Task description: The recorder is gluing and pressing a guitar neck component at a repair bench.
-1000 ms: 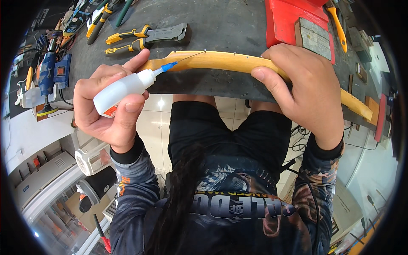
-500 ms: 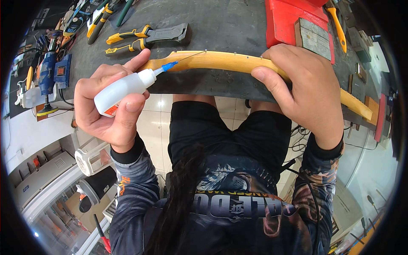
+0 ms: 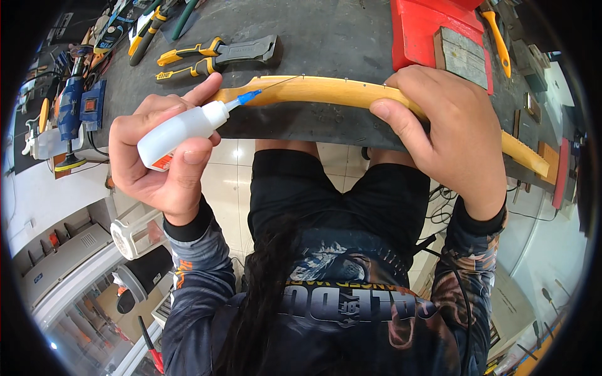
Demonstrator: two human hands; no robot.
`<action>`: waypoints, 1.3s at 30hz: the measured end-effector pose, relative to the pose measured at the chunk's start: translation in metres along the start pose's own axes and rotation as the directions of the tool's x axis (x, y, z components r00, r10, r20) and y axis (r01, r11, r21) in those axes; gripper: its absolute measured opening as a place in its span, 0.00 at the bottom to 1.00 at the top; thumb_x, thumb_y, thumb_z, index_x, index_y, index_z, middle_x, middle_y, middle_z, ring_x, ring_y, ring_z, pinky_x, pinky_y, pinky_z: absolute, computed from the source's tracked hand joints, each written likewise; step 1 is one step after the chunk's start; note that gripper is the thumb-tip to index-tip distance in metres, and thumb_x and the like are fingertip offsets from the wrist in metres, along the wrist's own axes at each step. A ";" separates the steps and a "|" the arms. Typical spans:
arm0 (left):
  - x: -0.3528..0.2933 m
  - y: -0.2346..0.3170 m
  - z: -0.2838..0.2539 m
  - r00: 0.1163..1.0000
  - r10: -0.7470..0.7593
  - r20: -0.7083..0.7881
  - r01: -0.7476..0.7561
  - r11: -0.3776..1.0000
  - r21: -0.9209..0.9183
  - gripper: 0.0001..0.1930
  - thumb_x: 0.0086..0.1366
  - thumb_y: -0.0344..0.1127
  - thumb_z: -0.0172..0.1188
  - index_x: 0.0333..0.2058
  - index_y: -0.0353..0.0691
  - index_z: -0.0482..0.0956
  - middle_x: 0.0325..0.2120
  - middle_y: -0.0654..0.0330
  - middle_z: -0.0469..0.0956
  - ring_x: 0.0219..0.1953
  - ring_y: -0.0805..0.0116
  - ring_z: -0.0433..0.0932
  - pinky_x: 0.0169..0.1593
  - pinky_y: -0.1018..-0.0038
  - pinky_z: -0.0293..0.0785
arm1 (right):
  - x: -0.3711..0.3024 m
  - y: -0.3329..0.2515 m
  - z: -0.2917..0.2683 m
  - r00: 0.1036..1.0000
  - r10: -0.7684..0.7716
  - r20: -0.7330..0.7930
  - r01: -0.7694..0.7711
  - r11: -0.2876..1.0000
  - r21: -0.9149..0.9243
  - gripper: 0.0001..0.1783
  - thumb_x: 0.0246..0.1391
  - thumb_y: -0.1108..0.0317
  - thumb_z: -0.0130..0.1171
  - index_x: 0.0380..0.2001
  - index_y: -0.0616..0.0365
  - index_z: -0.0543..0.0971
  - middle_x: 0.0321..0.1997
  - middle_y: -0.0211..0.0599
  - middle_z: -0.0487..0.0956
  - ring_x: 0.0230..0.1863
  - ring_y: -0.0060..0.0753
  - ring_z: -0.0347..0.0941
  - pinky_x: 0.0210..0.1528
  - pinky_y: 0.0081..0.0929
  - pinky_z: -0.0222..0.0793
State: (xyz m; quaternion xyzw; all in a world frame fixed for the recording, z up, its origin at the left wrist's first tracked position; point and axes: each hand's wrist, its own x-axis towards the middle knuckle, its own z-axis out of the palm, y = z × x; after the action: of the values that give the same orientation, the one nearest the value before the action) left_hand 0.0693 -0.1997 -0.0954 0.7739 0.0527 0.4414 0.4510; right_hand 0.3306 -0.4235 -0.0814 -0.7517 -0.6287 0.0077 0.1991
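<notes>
My left hand point(image 3: 164, 147) is closed around a small white squeeze bottle point(image 3: 179, 133), probably glue, with a blue nozzle point(image 3: 249, 98) and a thin needle. The needle slants up to the far edge of a pale yellow wooden guitar neck point(image 3: 320, 91), ending close to one of the small fret ends along that edge. Whether it touches is too fine to tell. My left index finger reaches out by the neck's left end. Wrapped over the neck farther right is my right hand point(image 3: 448, 122), thumb on the near side; it hides part of the wood.
End-cutting pliers point(image 3: 241, 52) with yellow-black handles lie beyond the neck on the dark workbench point(image 3: 338, 34). A red block point(image 3: 414, 37) and a grey block point(image 3: 463, 56) stand at far right, beside an orange-handled brush point(image 3: 497, 41). A blue rotary tool point(image 3: 70, 103) is at left.
The bottle and its needle have shifted very slightly left. The right hand and the guitar neck look unmoved.
</notes>
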 end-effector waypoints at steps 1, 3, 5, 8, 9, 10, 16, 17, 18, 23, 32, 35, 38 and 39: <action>0.000 -0.001 -0.001 1.000 0.001 0.000 -0.001 1.000 -0.001 0.19 0.75 0.41 0.75 0.48 0.32 0.78 0.34 0.45 0.82 0.27 0.58 0.84 0.65 0.19 0.77 | 0.000 0.000 0.000 1.000 0.000 0.003 0.000 1.000 0.001 0.16 0.69 0.55 0.71 0.41 0.58 0.87 0.36 0.42 0.85 0.37 0.52 0.84 0.40 0.44 0.76; -0.001 -0.003 -0.003 1.000 -0.006 -0.005 0.006 0.998 -0.067 0.20 0.77 0.43 0.72 0.51 0.31 0.78 0.35 0.45 0.82 0.28 0.59 0.83 0.65 0.20 0.78 | -0.001 0.000 0.001 1.000 -0.003 -0.007 0.003 1.000 -0.001 0.16 0.69 0.55 0.71 0.41 0.58 0.86 0.36 0.41 0.85 0.37 0.52 0.84 0.40 0.44 0.76; -0.001 -0.005 -0.005 0.999 -0.021 -0.047 0.016 0.994 -0.107 0.20 0.78 0.44 0.70 0.52 0.31 0.77 0.37 0.45 0.81 0.28 0.59 0.83 0.64 0.21 0.79 | -0.001 -0.001 -0.001 1.000 -0.007 -0.018 0.007 1.000 -0.007 0.16 0.69 0.55 0.71 0.41 0.58 0.86 0.36 0.41 0.85 0.37 0.52 0.84 0.40 0.44 0.76; -0.005 -0.006 -0.015 0.988 -0.060 -0.139 0.043 0.992 -0.117 0.21 0.82 0.48 0.64 0.53 0.33 0.77 0.40 0.49 0.80 0.32 0.60 0.82 0.65 0.28 0.81 | -0.001 -0.004 -0.002 1.000 -0.008 -0.014 0.008 1.000 0.006 0.16 0.69 0.55 0.72 0.40 0.58 0.86 0.36 0.41 0.85 0.38 0.52 0.84 0.41 0.44 0.76; -0.005 -0.005 -0.016 0.973 -0.102 -0.205 0.067 0.983 -0.169 0.20 0.83 0.48 0.62 0.54 0.34 0.78 0.39 0.50 0.79 0.34 0.60 0.82 0.66 0.31 0.81 | -0.002 -0.005 -0.002 1.000 -0.018 -0.007 0.018 1.000 0.006 0.15 0.68 0.56 0.72 0.41 0.58 0.85 0.37 0.41 0.85 0.38 0.51 0.84 0.41 0.45 0.77; -0.005 -0.005 -0.017 0.953 -0.148 -0.265 0.086 0.969 -0.231 0.19 0.84 0.48 0.61 0.54 0.34 0.78 0.39 0.52 0.79 0.37 0.60 0.81 0.68 0.35 0.81 | -0.004 -0.007 -0.003 1.000 -0.022 0.002 0.022 1.000 0.000 0.15 0.67 0.56 0.72 0.42 0.58 0.85 0.38 0.41 0.85 0.39 0.51 0.84 0.41 0.45 0.77; -0.017 -0.010 -0.026 0.904 -0.241 -0.353 0.151 0.953 -0.264 0.16 0.87 0.45 0.56 0.55 0.35 0.77 0.39 0.54 0.78 0.41 0.62 0.80 0.69 0.42 0.82 | -0.019 -0.024 -0.007 1.000 0.022 0.010 -0.022 0.999 0.046 0.19 0.64 0.56 0.74 0.48 0.60 0.85 0.44 0.43 0.86 0.44 0.53 0.85 0.45 0.45 0.79; -0.020 -0.010 -0.027 0.903 -0.257 -0.346 0.169 0.950 -0.263 0.16 0.87 0.44 0.55 0.55 0.35 0.77 0.39 0.54 0.78 0.41 0.62 0.79 0.68 0.43 0.82 | -0.022 -0.027 -0.006 1.000 0.026 0.017 -0.027 0.999 0.044 0.23 0.62 0.55 0.77 0.51 0.61 0.85 0.45 0.44 0.86 0.46 0.54 0.85 0.46 0.45 0.80; -0.023 -0.010 -0.028 0.902 -0.256 -0.348 0.168 0.950 -0.263 0.16 0.87 0.44 0.55 0.55 0.35 0.77 0.39 0.54 0.78 0.41 0.62 0.79 0.68 0.43 0.82 | -0.024 -0.028 -0.004 1.000 0.024 0.017 -0.025 0.999 0.043 0.23 0.62 0.55 0.77 0.51 0.61 0.85 0.45 0.44 0.86 0.46 0.54 0.85 0.46 0.45 0.80; -0.033 -0.006 -0.026 0.897 -0.280 -0.341 0.201 0.947 -0.249 0.15 0.88 0.43 0.54 0.56 0.34 0.76 0.40 0.53 0.78 0.39 0.63 0.78 0.64 0.45 0.86 | -0.033 -0.034 0.001 0.997 -0.020 -0.075 0.024 0.998 0.062 0.26 0.60 0.55 0.78 0.54 0.57 0.82 0.46 0.39 0.83 0.45 0.48 0.82 0.45 0.44 0.78; -0.047 -0.004 -0.021 0.861 -0.343 -0.375 0.253 0.929 -0.270 0.14 0.88 0.41 0.55 0.57 0.35 0.76 0.38 0.53 0.79 0.38 0.63 0.78 0.60 0.46 0.88 | -0.043 -0.039 0.005 1.000 0.002 -0.022 -0.001 0.999 0.052 0.36 0.55 0.58 0.81 0.64 0.60 0.81 0.54 0.44 0.83 0.52 0.52 0.81 0.52 0.47 0.79; -0.048 -0.004 -0.022 0.853 -0.369 -0.370 0.268 0.916 -0.297 0.15 0.88 0.42 0.55 0.57 0.35 0.77 0.39 0.53 0.80 0.37 0.63 0.79 0.63 0.43 0.87 | -0.042 -0.040 0.002 1.000 0.011 0.007 -0.012 0.997 0.070 0.35 0.55 0.59 0.81 0.63 0.60 0.81 0.54 0.44 0.82 0.52 0.52 0.80 0.53 0.47 0.78; -0.047 -0.005 -0.021 0.840 -0.377 -0.389 0.274 0.915 -0.295 0.15 0.88 0.42 0.54 0.58 0.34 0.77 0.40 0.52 0.81 0.37 0.62 0.80 0.67 0.37 0.84 | -0.036 -0.039 -0.003 0.999 -0.001 0.048 -0.004 0.995 0.104 0.32 0.56 0.60 0.81 0.59 0.60 0.80 0.51 0.42 0.80 0.52 0.52 0.80 0.53 0.48 0.78; -0.046 -0.005 -0.022 0.841 -0.375 -0.391 0.271 0.916 -0.296 0.15 0.88 0.42 0.54 0.58 0.34 0.77 0.40 0.52 0.81 0.37 0.62 0.80 0.67 0.37 0.84 | -0.034 -0.038 -0.006 0.999 -0.003 0.047 -0.002 0.995 0.102 0.32 0.56 0.60 0.81 0.59 0.60 0.80 0.51 0.42 0.80 0.52 0.52 0.80 0.53 0.48 0.78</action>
State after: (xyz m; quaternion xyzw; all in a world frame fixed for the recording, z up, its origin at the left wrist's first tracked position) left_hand 0.0275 -0.2047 -0.1236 0.5767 0.2323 0.5246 0.5816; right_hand 0.2897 -0.4521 -0.0724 -0.7400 -0.6321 0.0575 0.2226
